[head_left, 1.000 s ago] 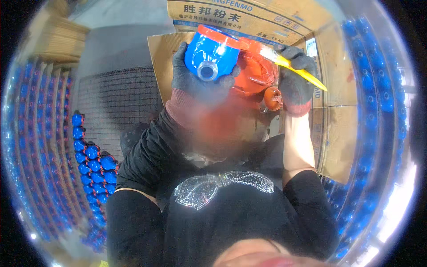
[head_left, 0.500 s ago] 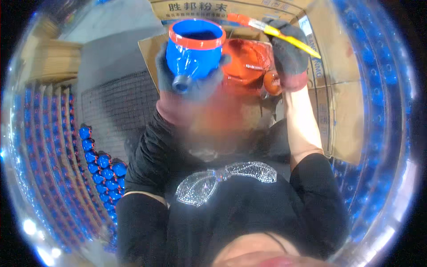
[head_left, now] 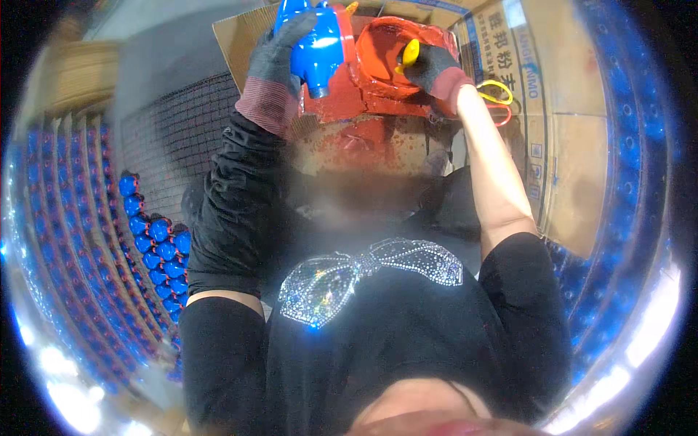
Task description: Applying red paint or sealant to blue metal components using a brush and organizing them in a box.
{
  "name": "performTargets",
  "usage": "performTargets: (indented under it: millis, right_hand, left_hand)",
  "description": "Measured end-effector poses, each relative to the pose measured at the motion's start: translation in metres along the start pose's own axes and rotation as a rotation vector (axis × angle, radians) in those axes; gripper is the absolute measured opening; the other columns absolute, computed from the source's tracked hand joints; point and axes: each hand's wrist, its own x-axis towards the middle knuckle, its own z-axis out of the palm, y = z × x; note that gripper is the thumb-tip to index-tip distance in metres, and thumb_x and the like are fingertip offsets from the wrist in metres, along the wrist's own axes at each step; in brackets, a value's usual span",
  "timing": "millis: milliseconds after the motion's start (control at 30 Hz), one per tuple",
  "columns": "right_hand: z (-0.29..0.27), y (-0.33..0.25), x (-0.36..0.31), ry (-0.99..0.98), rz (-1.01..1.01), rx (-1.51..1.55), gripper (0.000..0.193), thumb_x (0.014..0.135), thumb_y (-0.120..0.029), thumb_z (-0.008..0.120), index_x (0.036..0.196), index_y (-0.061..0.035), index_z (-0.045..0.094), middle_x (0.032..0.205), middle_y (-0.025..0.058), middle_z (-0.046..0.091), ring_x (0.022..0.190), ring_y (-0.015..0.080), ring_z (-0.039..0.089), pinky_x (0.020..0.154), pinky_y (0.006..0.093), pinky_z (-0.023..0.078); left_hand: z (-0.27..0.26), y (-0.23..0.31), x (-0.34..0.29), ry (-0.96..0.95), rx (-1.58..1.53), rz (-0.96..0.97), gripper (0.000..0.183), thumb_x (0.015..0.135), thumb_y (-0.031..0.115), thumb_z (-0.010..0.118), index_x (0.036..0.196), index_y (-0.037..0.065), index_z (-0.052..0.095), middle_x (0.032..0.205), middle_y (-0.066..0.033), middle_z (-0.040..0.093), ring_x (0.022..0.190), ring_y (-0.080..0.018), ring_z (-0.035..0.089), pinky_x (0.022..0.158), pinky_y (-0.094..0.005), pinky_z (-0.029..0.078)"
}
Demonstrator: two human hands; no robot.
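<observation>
My left hand (head_left: 280, 64), in a dark glove with a pinkish cuff, grips a glossy blue metal fitting (head_left: 321, 52), which looks like a valve body. The fitting lies tilted on its side, its red-painted rim facing the red paint container (head_left: 372, 51) to its right. Above that container is my right hand (head_left: 436, 71), also gloved, closed around a paintbrush (head_left: 411, 52) with a yellow handle. The brush's bristles are hidden from view. Red paint coats the container's inside and its surroundings.
Right of the container, yellow and red loop handles (head_left: 497, 98), seemingly scissors, lie against a cardboard box (head_left: 574, 152). Rows of blue fittings (head_left: 166, 251) with red rims fill the left side. More blue pieces (head_left: 629, 145) curve along the right. A dark mesh surface (head_left: 178, 138) lies left.
The blue fitting has moved up and turned, its rim now facing right instead of up. My right hand has come down and left, bringing the brush to the paint container.
</observation>
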Motion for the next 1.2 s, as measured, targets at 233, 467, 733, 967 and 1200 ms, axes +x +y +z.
performTargets:
  millis: [233, 467, 733, 967, 1200]
  right_hand:
    - [-0.048, -0.011, -0.028, 0.008, -0.068, 0.34, 0.026, 0.08, -0.028, 0.066, 0.101, -0.012, 0.066, 0.091, 0.0157, 0.067, 0.083, 0.0345, 0.064, 0.074, 0.0415, 0.051]
    - [-0.097, -0.031, -0.05, 0.381, 0.046, 0.894, 0.022, 0.08, -0.008, 0.069, 0.101, -0.004, 0.064, 0.087, 0.004, 0.067, 0.074, 0.0115, 0.063, 0.067, 0.0253, 0.051]
    - [-0.111, -0.061, -0.056, 0.482, -0.073, 0.785, 0.018, 0.083, -0.005, 0.069, 0.098, -0.0018, 0.061, 0.089, 0.0059, 0.062, 0.081, 0.0147, 0.058, 0.072, 0.0274, 0.047]
    - [-0.109, -0.059, -0.065, 0.446, -0.083, 0.782, 0.025, 0.083, -0.001, 0.067, 0.105, -0.0025, 0.057, 0.096, 0.0061, 0.062, 0.086, 0.0147, 0.059, 0.075, 0.0278, 0.048]
    - [-0.104, -0.041, -0.068, 0.495, -0.039, 0.98, 0.028, 0.084, -0.005, 0.066, 0.11, 0.0025, 0.059, 0.104, 0.0129, 0.065, 0.092, 0.0191, 0.063, 0.082, 0.0292, 0.051]
  left_hand:
    - [0.018, -0.007, -0.007, 0.104, 0.607, 0.227, 0.064, 0.072, 0.04, 0.078, 0.118, 0.002, 0.055, 0.102, -0.0125, 0.062, 0.09, -0.0251, 0.063, 0.076, -0.0348, 0.055]
    - [0.034, -0.017, -0.019, 0.084, 1.475, 0.561, 0.074, 0.063, 0.039, 0.08, 0.123, 0.007, 0.051, 0.11, -0.0174, 0.056, 0.099, -0.0333, 0.059, 0.082, -0.0426, 0.052]
    - [0.045, -0.024, -0.022, -0.022, 1.69, 0.565, 0.074, 0.062, 0.038, 0.078, 0.125, 0.011, 0.05, 0.114, -0.0153, 0.054, 0.104, -0.0339, 0.058, 0.083, -0.0443, 0.051]
    - [0.043, -0.023, -0.014, -0.031, 1.626, 0.493, 0.075, 0.064, 0.041, 0.078, 0.127, 0.012, 0.049, 0.115, -0.0154, 0.054, 0.106, -0.0335, 0.058, 0.085, -0.0438, 0.051]
    - [0.032, -0.028, -0.004, -0.119, 1.052, 0.304, 0.068, 0.073, 0.043, 0.075, 0.124, 0.004, 0.053, 0.11, -0.014, 0.062, 0.097, -0.0264, 0.063, 0.082, -0.0376, 0.053]
